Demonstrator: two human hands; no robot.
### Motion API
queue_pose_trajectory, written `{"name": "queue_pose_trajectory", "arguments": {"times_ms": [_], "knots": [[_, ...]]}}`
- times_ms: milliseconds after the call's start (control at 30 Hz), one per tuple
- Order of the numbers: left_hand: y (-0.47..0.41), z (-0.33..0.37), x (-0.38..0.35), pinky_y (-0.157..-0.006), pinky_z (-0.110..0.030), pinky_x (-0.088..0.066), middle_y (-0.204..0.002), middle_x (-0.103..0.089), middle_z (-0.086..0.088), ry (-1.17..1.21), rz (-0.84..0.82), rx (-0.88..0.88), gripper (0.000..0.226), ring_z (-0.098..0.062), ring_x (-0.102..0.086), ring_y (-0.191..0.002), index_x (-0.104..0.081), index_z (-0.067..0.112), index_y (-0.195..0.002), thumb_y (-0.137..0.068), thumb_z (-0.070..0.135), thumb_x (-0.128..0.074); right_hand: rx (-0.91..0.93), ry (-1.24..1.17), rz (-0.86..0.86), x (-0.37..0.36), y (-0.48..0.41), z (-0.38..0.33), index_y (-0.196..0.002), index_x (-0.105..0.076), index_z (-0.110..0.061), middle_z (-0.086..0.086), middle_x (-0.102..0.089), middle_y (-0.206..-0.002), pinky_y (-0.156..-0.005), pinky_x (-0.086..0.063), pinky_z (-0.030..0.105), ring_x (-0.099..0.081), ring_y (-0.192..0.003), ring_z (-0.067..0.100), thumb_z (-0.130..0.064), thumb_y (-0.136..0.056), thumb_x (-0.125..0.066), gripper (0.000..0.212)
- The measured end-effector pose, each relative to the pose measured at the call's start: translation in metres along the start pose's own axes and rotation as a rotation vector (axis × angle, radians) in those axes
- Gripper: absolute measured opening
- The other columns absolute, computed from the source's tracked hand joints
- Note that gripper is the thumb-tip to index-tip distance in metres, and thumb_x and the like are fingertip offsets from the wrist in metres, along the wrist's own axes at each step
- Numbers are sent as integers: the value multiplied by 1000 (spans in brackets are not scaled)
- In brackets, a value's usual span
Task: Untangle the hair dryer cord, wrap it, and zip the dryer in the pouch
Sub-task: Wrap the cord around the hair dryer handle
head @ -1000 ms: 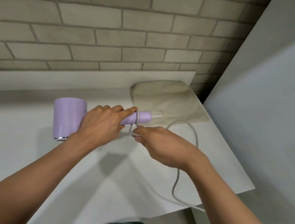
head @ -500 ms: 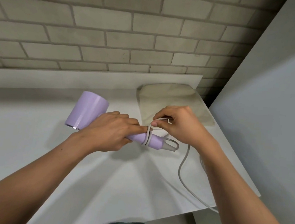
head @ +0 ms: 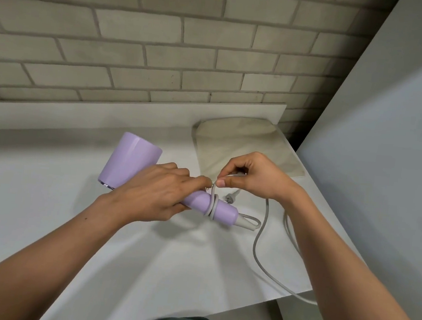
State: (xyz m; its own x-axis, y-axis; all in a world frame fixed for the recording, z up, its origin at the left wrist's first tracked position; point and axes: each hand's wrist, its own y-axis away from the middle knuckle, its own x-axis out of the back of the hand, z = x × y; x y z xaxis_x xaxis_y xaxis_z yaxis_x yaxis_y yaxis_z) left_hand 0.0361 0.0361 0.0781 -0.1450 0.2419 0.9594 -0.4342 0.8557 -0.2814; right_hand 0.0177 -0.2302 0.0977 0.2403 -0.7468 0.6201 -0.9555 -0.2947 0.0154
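Observation:
A lilac hair dryer is held just above the white counter, barrel to the left and handle pointing right. My left hand grips the handle near the barrel. The grey cord is looped twice round the handle, then trails down the counter and over its front edge. My right hand pinches the cord just above the loops. A beige fabric pouch lies flat at the back right of the counter, behind my right hand.
The white counter ends at a front edge near my body and a right edge beside a tall grey panel. A brick wall with a low ledge runs along the back.
The dryer was lifted and turned, its handle now angled down to the right. My right hand carried the cord from below the handle up over it, adding a loop.

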Motion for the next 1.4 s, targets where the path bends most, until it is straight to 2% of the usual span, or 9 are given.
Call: {"name": "queue_pose_trajectory", "arguments": {"times_ms": [167, 367, 467, 567, 767, 900, 1000, 1100, 1400], "knots": [[0, 5, 1, -60, -31, -48, -83, -66, 7, -34, 72, -95, 71, -23, -59, -69, -50, 33, -142, -78, 26, -82, -9, -89, -43, -7, -6, 9, -88, -82, -22, 10, -78, -87, -82, -59, 55, -71, -85, 34, -25, -85, -84, 5], [-1, 0, -1, -67, -33, -49, -109, -73, 14, -90, 155, -81, 54, -22, -62, -82, -48, 33, -144, -92, 33, -63, -67, -258, -59, -17, -2, 22, -102, -82, -17, 8, -78, -91, -69, -50, 26, -63, -77, 11, -20, -97, -72, 12], [-6, -2, 0, -67, -34, -50, -110, -72, 12, -57, 196, 8, 55, -24, -63, -82, -51, 30, -141, -89, 30, -70, -171, -380, -46, -31, 8, 35, -93, -81, -35, 1, -75, -89, -59, -45, 26, -60, -71, 15, -4, -98, -59, 38], [-12, -2, 1, -68, -33, -46, -112, -70, 10, -50, 239, 88, 60, -24, -62, -84, -54, 28, -142, -85, 28, -75, -320, -503, -67, -48, 17, 45, -88, -71, -20, 6, -57, -78, -53, -26, 27, -35, -54, 10, -9, -105, -49, 30], [-21, -7, 1, -68, -35, -48, -106, -74, 5, -69, 248, 261, 59, -29, -65, -81, -60, 26, -135, -79, 23, -79, -144, 59, -208, -70, 37, 7, -149, -51, -40, -13, -52, -76, -73, -40, 8, -50, -71, -2, -40, -111, -42, 39], [-17, -13, -4, -66, -34, -37, -108, -71, 8, -32, 123, 364, 49, -27, -63, -90, -55, 34, -136, -88, 27, -66, -102, 294, -360, -51, 56, -43, -145, -51, -27, -28, -53, -115, -79, -32, -2, -47, -90, -12, -33, -111, -41, 35], [-16, -10, -7, -69, -33, -31, -115, -67, 13, -13, 27, 387, 45, -23, -61, -99, -48, 40, -138, -94, 32, -57, -8, 440, -243, -27, 57, -70, -132, -57, -27, -16, -63, -134, -94, -46, 23, -58, -116, 11, -32, -111, -42, 26], [-17, -4, -9, -77, -34, -41, -123, -64, 15, -13, -46, 301, 48, -22, -61, -108, -43, 41, -144, -98, 35, -53, 0, 729, -56, -5, 46, -75, -115, -58, -35, -14, -63, -116, -81, -52, 42, -63, -104, 23, -37, -107, -47, 14], [-13, 2, 3, -66, -39, -47, -82, -53, 13, 46, -120, 223, 30, -23, -56, -82, -49, 39, -120, -92, 33, -58, 16, 767, 216, -13, 15, -40, -119, -72, -35, -8, -65, -107, -77, -46, 36, -62, -103, 24, -44, -105, -50, 28]]}}
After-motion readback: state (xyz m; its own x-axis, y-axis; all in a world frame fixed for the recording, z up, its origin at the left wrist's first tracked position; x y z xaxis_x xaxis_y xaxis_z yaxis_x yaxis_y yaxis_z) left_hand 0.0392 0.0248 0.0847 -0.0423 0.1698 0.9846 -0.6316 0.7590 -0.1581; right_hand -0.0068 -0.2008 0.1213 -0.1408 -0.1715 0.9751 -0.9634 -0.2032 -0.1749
